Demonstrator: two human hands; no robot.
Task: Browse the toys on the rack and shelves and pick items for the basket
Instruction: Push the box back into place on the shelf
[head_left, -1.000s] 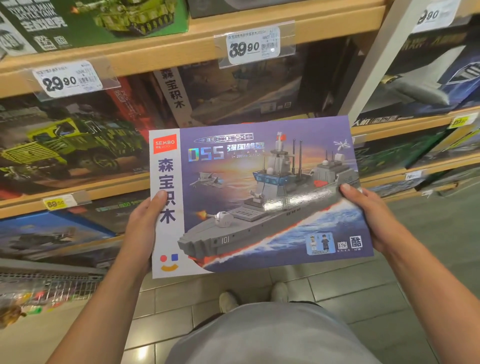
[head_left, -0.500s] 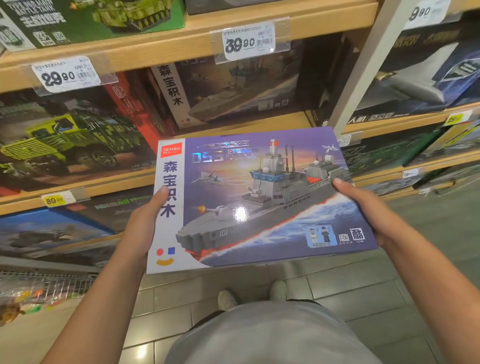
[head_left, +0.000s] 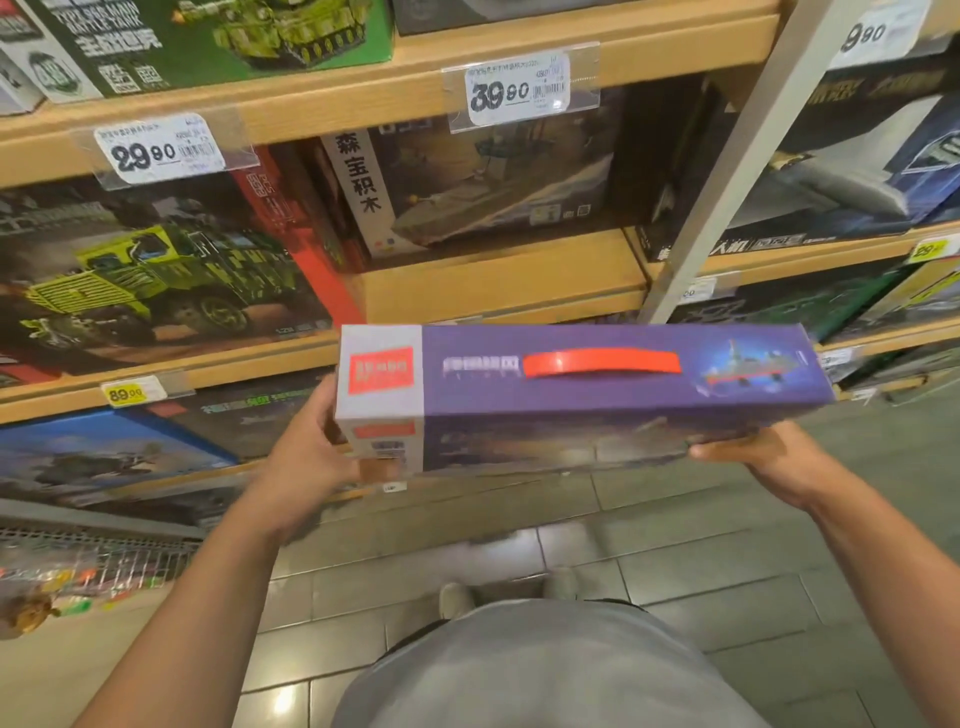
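Observation:
A purple warship building-block box (head_left: 597, 400) hangs level in front of the wooden shelves, its narrow top side with a red carry handle turned up toward me. My left hand (head_left: 306, 457) grips its white left end. My right hand (head_left: 758, 452) holds the right end from below, fingers curled under the box. The box's front picture faces down and away, mostly hidden. No basket is plainly in view.
Wooden shelves (head_left: 498, 280) hold boxed kits: a green truck box (head_left: 145, 280), a similar warship box (head_left: 467, 192) set back, a tank box (head_left: 223, 41) above, a plane box (head_left: 852, 171) right. A wire rack (head_left: 104, 566) of small toys sits low left. Tiled floor lies below.
The box has tipped from its front picture facing me to its top edge facing up, and it has risen slightly. Both hands kept their hold at the ends.

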